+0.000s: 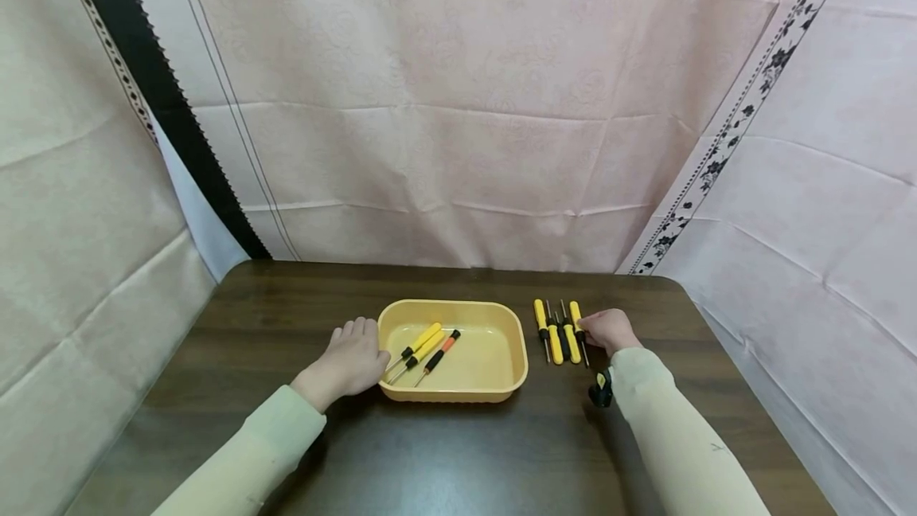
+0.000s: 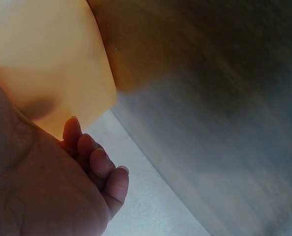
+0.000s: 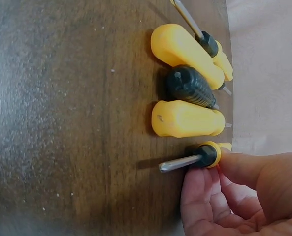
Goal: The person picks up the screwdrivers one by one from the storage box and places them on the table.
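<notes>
**Right hand (image 1: 609,330) pinches a yellow-and-black screwdriver (image 3: 207,155)**

Nearest, pale green sleeves (image 1: 247,456) run off the bottom edge. The left hand (image 1: 344,363) lies on the rim of a rectangular yellow tray (image 1: 494,349); whether it grips, I cannot tell, its thumb being hidden in its wrist view. Right of the tray, the right thumb and fingertips close on the screwdriver's handle, partly covering it; black collar and metal shaft show. Four more screwdrivers (image 3: 189,119) line up beside it on the brown table (image 1: 423,460).

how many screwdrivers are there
8. Tray: two yellow-handled screwdrivers and an orange-and-black one. Table, right of the tray: three yellow-handled ones, a black-handled one, and, rightmost, a yellow-handled one the right hand holds.
</notes>
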Motion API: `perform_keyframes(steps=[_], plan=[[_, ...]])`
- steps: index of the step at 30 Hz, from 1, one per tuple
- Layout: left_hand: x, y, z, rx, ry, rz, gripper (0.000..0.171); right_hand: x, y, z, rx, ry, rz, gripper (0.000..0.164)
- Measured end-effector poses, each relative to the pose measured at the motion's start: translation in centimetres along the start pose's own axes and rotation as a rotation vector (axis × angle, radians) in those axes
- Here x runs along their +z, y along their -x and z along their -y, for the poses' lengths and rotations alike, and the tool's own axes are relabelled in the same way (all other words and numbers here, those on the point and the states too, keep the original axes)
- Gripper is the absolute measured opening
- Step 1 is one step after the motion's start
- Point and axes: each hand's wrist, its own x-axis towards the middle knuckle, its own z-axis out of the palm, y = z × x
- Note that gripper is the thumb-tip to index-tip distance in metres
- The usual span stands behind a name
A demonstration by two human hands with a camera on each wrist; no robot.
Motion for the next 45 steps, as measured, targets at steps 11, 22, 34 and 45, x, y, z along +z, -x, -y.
perform_keyframes(steps=[11,22,34,45], plan=[[0.05,0.02,-0.08,-0.011,-0.002,0.015,0.041,0.04,0.14,0.4,-0.023,0.018,-0.015,0.029],[-0.16,0.04,-0.21,-0.011,0.002,0.011,0.038,0.22,0.25,0.6,0.019,0.026,-0.067,0.03],[-0.03,-0.05,-0.18,-0.016,-0.001,0.009,0.039,0.3,0.6,0.38,0.015,0.033,-0.071,0.032],[0.12,-0.02,-0.08,-0.015,0.014,0.005,0.039,0.3,0.79,0.63,0.016,0.038,-0.078,0.034]])
